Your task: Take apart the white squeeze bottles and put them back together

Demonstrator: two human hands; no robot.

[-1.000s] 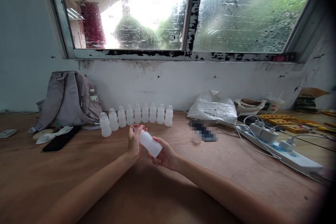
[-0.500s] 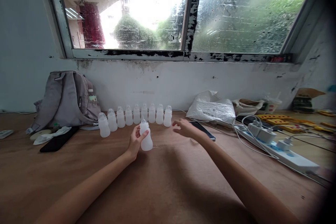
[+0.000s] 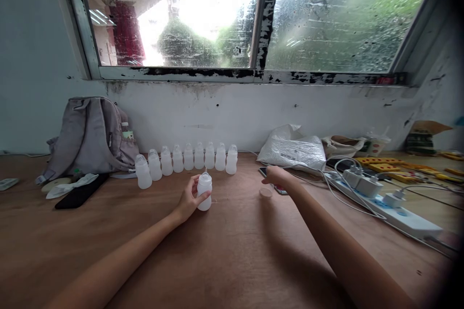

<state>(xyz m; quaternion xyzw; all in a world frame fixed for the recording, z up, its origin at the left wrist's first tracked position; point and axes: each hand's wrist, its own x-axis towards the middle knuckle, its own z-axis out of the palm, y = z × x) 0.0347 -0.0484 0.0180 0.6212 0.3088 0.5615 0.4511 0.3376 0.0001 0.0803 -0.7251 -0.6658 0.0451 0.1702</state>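
My left hand [image 3: 190, 199] is closed around the middle of a frosted baby bottle [image 3: 205, 188], which is upright over the table. Its top has a narrow pale tip and no clear cover over it. My right hand [image 3: 276, 175] is bent downward just above a clear round cap [image 3: 266, 193] on the table. Its fingers are curled, but the fingertips are mostly hidden, so whether they touch the cap cannot be told. A phone [image 3: 281, 190] lies partly behind that hand. Several similar bottles [image 3: 188, 157] with clear domed caps stand in a row along the wall.
A grey backpack [image 3: 87, 135] leans at the left, with a black flat object [image 3: 82, 192] before it. At the right are a silvery plastic bag [image 3: 293, 149], a white power strip [image 3: 402, 219] with chargers and loose cables, and yellow parts [image 3: 391, 168].
My right hand has moved right, from beside the end of the bottle row to above the clear cap. My left hand and its bottle have shifted slightly right and nearer.
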